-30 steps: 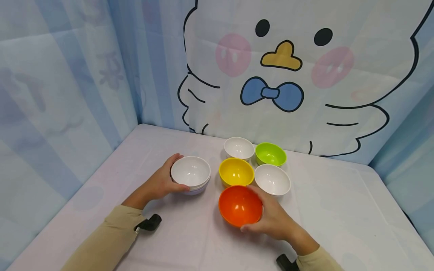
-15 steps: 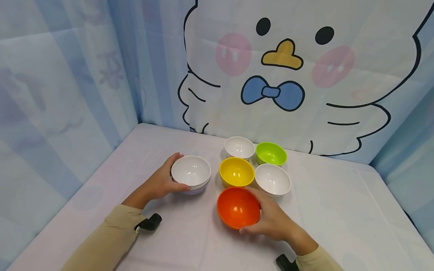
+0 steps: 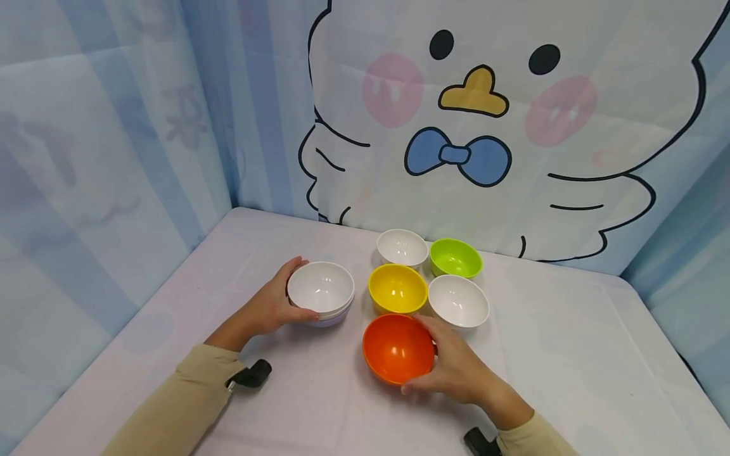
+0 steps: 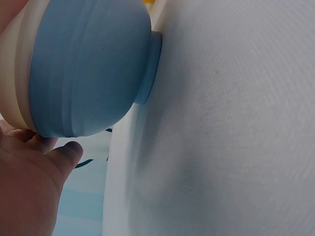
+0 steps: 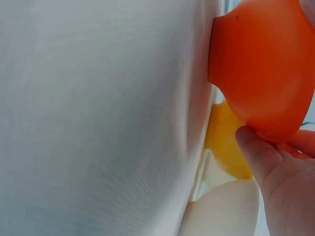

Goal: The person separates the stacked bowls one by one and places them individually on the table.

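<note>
On the left in the head view, my left hand [image 3: 270,309] grips a stack of nested bowls, its thumb along the near side and fingers around the far left. A white bowl [image 3: 321,288] tops the stack; a pale lavender bowl [image 3: 327,322] is lowest, looking bluish in the left wrist view, its foot at the cloth. My right hand [image 3: 456,367] holds an orange bowl [image 3: 398,348] by its right side, thumb near the front. Seen from the right wrist, the orange bowl's base [image 5: 216,51] is right at the cloth. Directly behind it sits a yellow bowl [image 3: 397,289].
A white bowl [image 3: 458,303] stands right of the yellow one. Farther back are another white bowl [image 3: 402,248] and a green bowl [image 3: 455,258], near the printed backdrop [image 3: 456,209]. A pale cloth [image 3: 570,354] covers the table; curtains [image 3: 114,158] enclose the sides.
My right hand and the orange bowl have shifted slightly left and a little toward me, ending in front of the yellow bowl. The left hand and its stack have stayed put.
</note>
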Action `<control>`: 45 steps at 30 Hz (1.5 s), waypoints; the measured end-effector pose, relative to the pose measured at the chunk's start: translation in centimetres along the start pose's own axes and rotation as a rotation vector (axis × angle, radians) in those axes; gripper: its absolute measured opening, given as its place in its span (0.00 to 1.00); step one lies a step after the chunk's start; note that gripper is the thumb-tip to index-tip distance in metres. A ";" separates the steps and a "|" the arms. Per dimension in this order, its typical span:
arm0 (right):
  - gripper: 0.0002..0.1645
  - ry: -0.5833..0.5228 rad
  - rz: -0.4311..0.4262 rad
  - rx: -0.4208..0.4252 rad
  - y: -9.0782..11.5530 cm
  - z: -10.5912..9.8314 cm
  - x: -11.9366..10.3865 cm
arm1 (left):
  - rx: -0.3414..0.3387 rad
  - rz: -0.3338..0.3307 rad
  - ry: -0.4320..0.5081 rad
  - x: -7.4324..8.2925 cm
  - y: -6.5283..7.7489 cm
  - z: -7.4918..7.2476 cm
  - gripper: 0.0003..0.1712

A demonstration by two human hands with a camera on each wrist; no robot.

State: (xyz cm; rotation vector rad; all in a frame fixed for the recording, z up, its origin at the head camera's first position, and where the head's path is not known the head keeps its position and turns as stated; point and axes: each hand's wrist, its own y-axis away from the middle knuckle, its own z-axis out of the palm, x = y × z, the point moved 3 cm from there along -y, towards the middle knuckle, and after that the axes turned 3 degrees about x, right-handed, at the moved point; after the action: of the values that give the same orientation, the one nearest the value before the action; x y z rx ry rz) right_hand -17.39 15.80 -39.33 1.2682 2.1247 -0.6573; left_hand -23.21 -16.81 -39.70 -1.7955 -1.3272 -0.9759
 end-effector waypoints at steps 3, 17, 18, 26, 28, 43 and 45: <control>0.63 0.016 -0.006 0.000 0.0 0.1 0.0 | 0.001 -0.001 -0.002 -0.1 0.0 0.0 0.71; 0.67 0.038 0.058 -0.012 -0.1 0.2 -0.3 | 0.010 0.011 0.005 0.0 0.1 -0.1 0.70; 0.67 0.038 0.055 -0.012 -0.1 0.2 -0.3 | 0.010 0.011 0.007 -0.1 0.1 -0.1 0.71; 0.66 0.034 -0.018 -0.038 0.2 -0.3 -0.5 | 0.005 0.004 0.009 -0.2 0.2 -0.1 0.71; 0.65 0.032 -0.029 -0.037 0.3 -0.8 -0.6 | 0.002 0.003 0.008 -0.1 0.1 -0.1 0.71; 0.57 -0.048 -0.115 0.006 -3.1 -3.3 -3.7 | -0.027 -0.021 0.044 -1.5 0.2 0.2 0.71; 0.57 -0.061 -0.116 -0.006 -4.0 -3.2 -4.3 | -0.026 -0.015 0.044 -1.6 0.1 0.3 0.70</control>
State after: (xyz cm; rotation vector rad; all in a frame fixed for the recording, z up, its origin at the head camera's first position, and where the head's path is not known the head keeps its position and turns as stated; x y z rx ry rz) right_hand -20.04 13.59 -33.63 1.1136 2.1604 -0.7284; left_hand -23.34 -17.32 -41.21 -1.7757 -1.3085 -1.0399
